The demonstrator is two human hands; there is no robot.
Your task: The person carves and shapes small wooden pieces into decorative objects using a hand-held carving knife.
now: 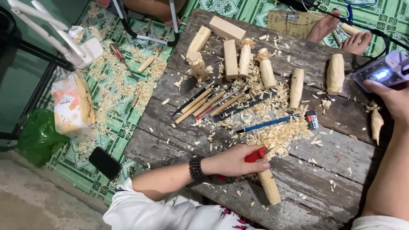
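Note:
My left hand (236, 162), with a dark bead bracelet at the wrist, is closed around a red-handled tool (255, 154) at the near side of the worn wooden table (341, 153). A pale wooden stick (270, 185) lies right under that hand, pointing toward me. My right hand (392, 100) is at the table's right edge and grips the near end of a lilac device with a bright lit face (381, 73). A small carved wood piece (376, 123) lies just below that hand.
Several pale wood blocks (230, 58) and carved pegs (335, 73) stand along the far side. Wooden-handled carving tools (208, 103), a blue pencil (268, 123) and shavings (277, 136) lie mid-table. Another person's bare feet (341, 34) rest at the far right. A black phone (104, 162) lies on the green mat.

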